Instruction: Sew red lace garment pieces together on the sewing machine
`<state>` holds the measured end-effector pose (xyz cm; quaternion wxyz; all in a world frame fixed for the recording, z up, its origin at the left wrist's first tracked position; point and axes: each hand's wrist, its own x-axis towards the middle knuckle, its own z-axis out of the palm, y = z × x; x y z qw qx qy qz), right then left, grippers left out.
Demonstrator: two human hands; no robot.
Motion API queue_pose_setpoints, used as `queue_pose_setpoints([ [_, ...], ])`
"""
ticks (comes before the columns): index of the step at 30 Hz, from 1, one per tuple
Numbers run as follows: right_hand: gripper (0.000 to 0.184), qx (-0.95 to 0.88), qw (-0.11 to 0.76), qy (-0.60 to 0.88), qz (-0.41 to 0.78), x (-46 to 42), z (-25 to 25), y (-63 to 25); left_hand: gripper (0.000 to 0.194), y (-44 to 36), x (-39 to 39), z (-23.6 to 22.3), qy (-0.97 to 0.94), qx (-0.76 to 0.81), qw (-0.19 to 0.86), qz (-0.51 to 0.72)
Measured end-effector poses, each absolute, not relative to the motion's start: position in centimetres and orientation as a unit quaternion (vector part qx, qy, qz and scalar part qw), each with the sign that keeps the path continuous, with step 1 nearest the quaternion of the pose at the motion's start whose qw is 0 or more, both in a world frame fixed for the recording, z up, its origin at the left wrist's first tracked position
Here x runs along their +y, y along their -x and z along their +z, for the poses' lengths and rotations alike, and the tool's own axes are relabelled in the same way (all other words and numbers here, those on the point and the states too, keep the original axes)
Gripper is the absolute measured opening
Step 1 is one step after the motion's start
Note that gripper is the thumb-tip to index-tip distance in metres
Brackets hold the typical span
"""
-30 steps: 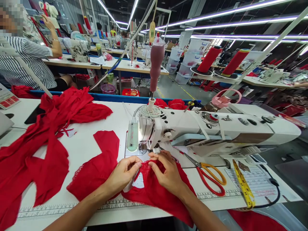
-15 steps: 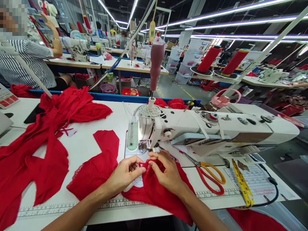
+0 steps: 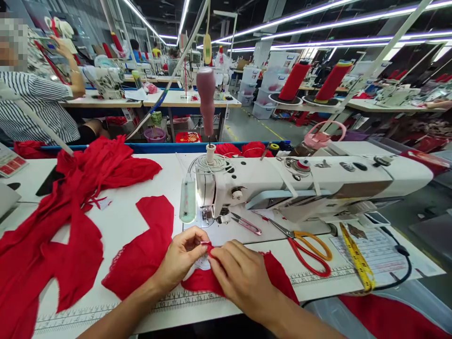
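Just in front of the sewing machine (image 3: 206,188), both my hands pinch the edge of a red fabric piece (image 3: 280,273). My left hand (image 3: 185,252) closes thumb against fingers on that edge, where a narrow pale strip shows. Close by, my right hand (image 3: 243,275) grips the same edge and covers much of the cloth, which spreads beneath it. The needle area (image 3: 208,214) lies just beyond my fingertips. Left of my left hand, a second red fabric piece (image 3: 151,240) rests flat on the table.
Orange-and-red scissors (image 3: 307,249) and small thread snips (image 3: 247,223) lie right of my hands. A yellow tape measure (image 3: 356,259) crosses paper at the right. A heap of red fabric (image 3: 77,212) covers the left side. A co-worker in a striped shirt (image 3: 38,103) sits beyond.
My right hand has turned over the fabric, back of the hand now upward. Both hands and the cloth edge sit slightly nearer me, away from the needle; the snips are now uncovered. The view shifted slightly.
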<state>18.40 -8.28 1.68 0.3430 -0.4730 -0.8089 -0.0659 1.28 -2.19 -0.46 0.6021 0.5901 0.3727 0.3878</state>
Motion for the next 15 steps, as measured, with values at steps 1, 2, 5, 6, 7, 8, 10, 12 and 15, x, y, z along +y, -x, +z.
queue_pose_setpoints([
  [1,0.011,-0.815,0.335,0.459,-0.11,-8.6,1.6,-18.1,0.009,-1.1,-2.2,-0.6,-0.605,0.358,0.587,0.402],
  [2,0.009,-0.82,0.331,0.443,-0.146,-8.9,1.5,-18.0,0.007,-1.0,-2.1,-0.6,-0.624,0.338,0.569,0.416],
  [5,0.01,-0.827,0.348,0.397,-0.193,-9.5,1.5,-18.3,0.009,-0.5,-2.0,-0.4,-0.696,0.27,0.481,0.46],
  [6,0.012,-0.83,0.354,0.383,-0.196,-9.6,1.5,-18.7,0.011,-0.4,-2.0,-0.2,-0.72,0.25,0.445,0.471],
  [7,0.013,-0.833,0.36,0.37,-0.198,-9.7,1.6,-19.1,0.014,-0.3,-2.1,0.0,-0.742,0.235,0.408,0.476],
  [8,0.014,-0.836,0.363,0.359,-0.203,-9.8,1.7,-19.5,0.017,-0.2,-2.2,0.3,-0.764,0.223,0.373,0.477],
  [10,0.014,-0.843,0.363,0.334,-0.215,-10.0,1.9,-20.4,0.021,-0.1,-2.4,0.7,-0.803,0.198,0.309,0.469],
  [12,0.012,-0.847,0.368,0.308,-0.228,-10.1,1.8,-21.3,0.022,-0.1,-2.7,0.9,-0.834,0.169,0.26,0.457],
  [15,0.01,-0.846,0.384,0.287,-0.233,-10.2,1.4,-22.1,0.02,0.0,-3.0,0.7,-0.861,0.128,0.223,0.439],
])
